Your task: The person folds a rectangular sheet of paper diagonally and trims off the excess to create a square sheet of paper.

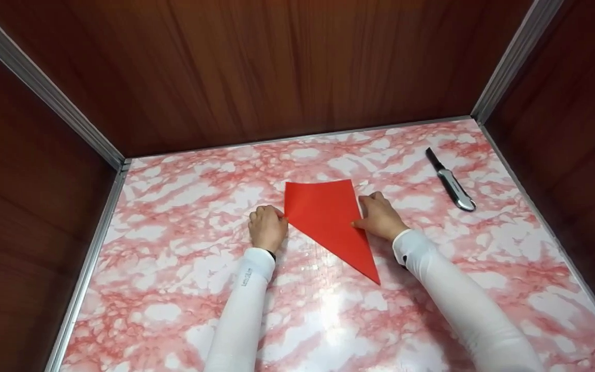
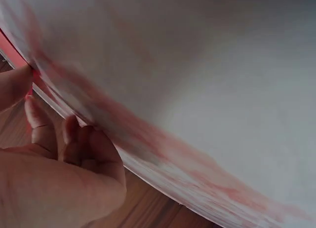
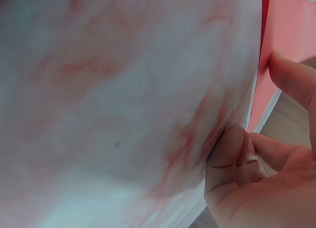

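A folded sheet of red paper (image 1: 323,212) lies on the table, its straight edge at the far side and a long point toward me. At its left corner, my left hand (image 1: 267,227) pinches the paper between thumb and index finger. The left wrist view shows that hand (image 2: 64,173) with only a sliver of red at the fingertips. My right hand (image 1: 381,216) rests at the paper's right edge, thumb on top and the other fingers beside it. In the right wrist view, the thumb of this hand (image 3: 266,173) touches the red paper (image 3: 284,35), apart from the bent fingers.
A utility knife (image 1: 451,181) with a dark blade and grey-black handle lies at the right rear of the red-and-white marbled table (image 1: 173,299). Brown wood-grain panels (image 1: 297,72) with metal edging stand at the back and both sides.
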`<state>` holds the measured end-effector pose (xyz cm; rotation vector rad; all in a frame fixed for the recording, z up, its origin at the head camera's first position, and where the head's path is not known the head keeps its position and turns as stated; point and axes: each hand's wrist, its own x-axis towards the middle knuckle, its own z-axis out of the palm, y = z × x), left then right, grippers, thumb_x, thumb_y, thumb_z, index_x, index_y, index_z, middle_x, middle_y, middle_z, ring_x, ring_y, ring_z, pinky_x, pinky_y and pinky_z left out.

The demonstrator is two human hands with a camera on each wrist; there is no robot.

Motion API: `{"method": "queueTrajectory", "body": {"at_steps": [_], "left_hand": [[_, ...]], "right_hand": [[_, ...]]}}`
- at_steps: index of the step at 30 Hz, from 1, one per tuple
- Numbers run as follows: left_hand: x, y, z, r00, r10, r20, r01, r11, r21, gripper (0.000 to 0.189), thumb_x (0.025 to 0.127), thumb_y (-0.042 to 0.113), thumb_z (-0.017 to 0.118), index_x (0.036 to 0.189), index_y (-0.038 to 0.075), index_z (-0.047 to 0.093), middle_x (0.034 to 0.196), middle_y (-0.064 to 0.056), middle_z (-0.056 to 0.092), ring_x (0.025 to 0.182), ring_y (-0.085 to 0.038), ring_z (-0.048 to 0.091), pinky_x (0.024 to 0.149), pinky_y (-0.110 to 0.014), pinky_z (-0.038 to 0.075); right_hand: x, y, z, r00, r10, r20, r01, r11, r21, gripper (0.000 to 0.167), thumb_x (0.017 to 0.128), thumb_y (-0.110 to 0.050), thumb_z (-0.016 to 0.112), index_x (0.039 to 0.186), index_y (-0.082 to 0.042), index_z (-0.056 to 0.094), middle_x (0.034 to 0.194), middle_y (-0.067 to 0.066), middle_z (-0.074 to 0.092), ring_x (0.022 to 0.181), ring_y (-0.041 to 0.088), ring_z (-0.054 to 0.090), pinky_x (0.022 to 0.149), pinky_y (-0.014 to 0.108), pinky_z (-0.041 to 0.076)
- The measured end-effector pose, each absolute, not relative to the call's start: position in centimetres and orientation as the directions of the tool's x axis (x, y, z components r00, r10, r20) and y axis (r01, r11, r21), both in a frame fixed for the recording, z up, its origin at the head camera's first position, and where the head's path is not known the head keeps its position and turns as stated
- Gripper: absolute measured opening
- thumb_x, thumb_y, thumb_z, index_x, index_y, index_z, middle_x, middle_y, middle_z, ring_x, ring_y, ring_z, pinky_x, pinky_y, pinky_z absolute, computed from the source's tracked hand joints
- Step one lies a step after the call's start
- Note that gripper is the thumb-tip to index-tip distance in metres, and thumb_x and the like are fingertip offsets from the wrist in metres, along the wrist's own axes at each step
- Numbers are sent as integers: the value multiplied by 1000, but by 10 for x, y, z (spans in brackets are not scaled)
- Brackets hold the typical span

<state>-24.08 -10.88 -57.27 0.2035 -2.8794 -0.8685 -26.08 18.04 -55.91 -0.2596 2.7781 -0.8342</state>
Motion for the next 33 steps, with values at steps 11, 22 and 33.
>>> {"method": "queueTrajectory", "body": {"at_steps": [11, 22, 33], "left_hand": [[-252, -106, -562, -975, -132, -179, -219, 442, 870, 67, 97, 17, 67, 152, -2, 35, 141, -25, 51, 129, -37, 53, 107, -45, 43], [-256, -104, -558, -937, -84, -339, -347, 113, 931, 48, 99, 7, 61, 143, -8, 48, 121, -19, 63, 96, -22, 63, 79, -32, 57], [-249, -102, -558, -954, -26, -298, -294, -93, 951, 17, 102, 1, 53, 119, -5, 53, 99, -20, 69, 78, -25, 73, 82, -45, 60]], "right_hand": [[-260, 182, -561, -964, -233, -127, -125, 821, -558, 81, 86, -27, 81, 151, 6, 43, 134, 25, 46, 123, 43, 46, 104, 50, 41], [-261, 182, -558, -961, -241, -140, -126, 824, -553, 81, 86, -28, 82, 151, 3, 44, 133, 23, 46, 121, 40, 46, 100, 48, 42], [-255, 181, -562, -972, -205, -111, -98, 793, -602, 96, 82, -25, 85, 157, 4, 33, 130, 25, 46, 115, 39, 48, 101, 49, 42]]}}
